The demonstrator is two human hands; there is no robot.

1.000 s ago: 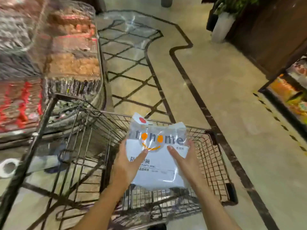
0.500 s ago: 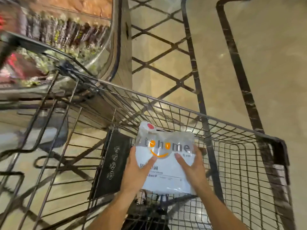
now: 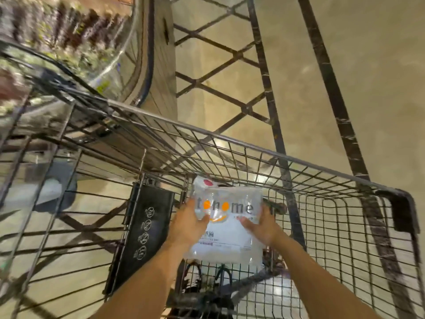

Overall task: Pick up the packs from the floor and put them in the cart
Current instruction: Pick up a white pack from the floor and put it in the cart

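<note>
Child-seat flap was seen at 9 o'clock of the pack, black, folded against the cart's inner wire.

Left hand was clamped on the pack's left edge, thumb laid over the printed face, fingers underneath. Right hand was clamped on the right edge the same way. Grip on both: closed around the pack, none spare.

Pack was held inside the cart basket, below the rim, at about 12 o'clock from the wrists. Whether it had touched the basket floor could not be told; wire was visible beneath it.

Step judged: lowering and release, task part done for this pack.

How it should be done:
- Pack should be kept level, lowered until the wire takes the weight.
- Both hands should be released together, so the soft film does not fold or tip.
- It should be laid flat, clear of the flap at 9 o'clock.
- Fingers should be drawn out sideways, not up through the film.

Count:
- packs: one seen, in hand; none seen on the floor in view
- carts: one
- hands: two
- flaps: one
</note>
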